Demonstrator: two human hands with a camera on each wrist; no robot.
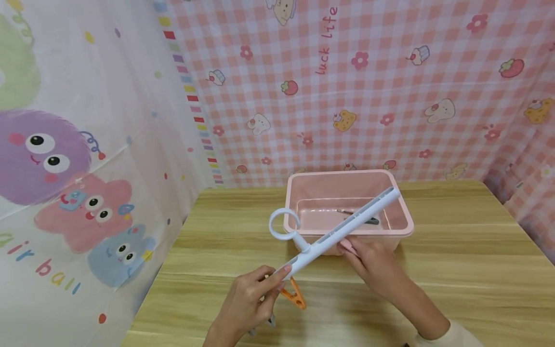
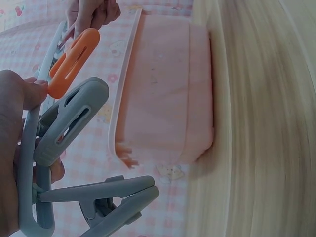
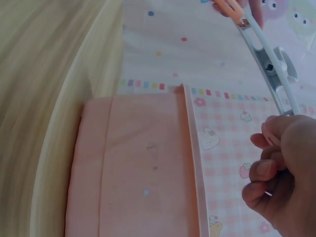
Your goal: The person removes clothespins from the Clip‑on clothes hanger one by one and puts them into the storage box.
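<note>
In the head view, my left hand [image 1: 249,295] grips the near end of a pale blue, ring-topped plastic hanger bar [image 1: 328,241], which slants above a pale pink plastic basket [image 1: 402,232] on the wood-grain table [image 1: 455,270]. My right hand [image 1: 379,265] pinches a pink plastic clip [image 1: 349,246] beside the bar.

In the left wrist view, an orange plastic clip [image 2: 61,84] and two grey plastic clips [image 2: 63,116] sit along my end.

In the right wrist view, my fingers hide whether the pink clip is attached. I judge I'm fitting it; the next move calls for steadying the bar and seating it.
</note>
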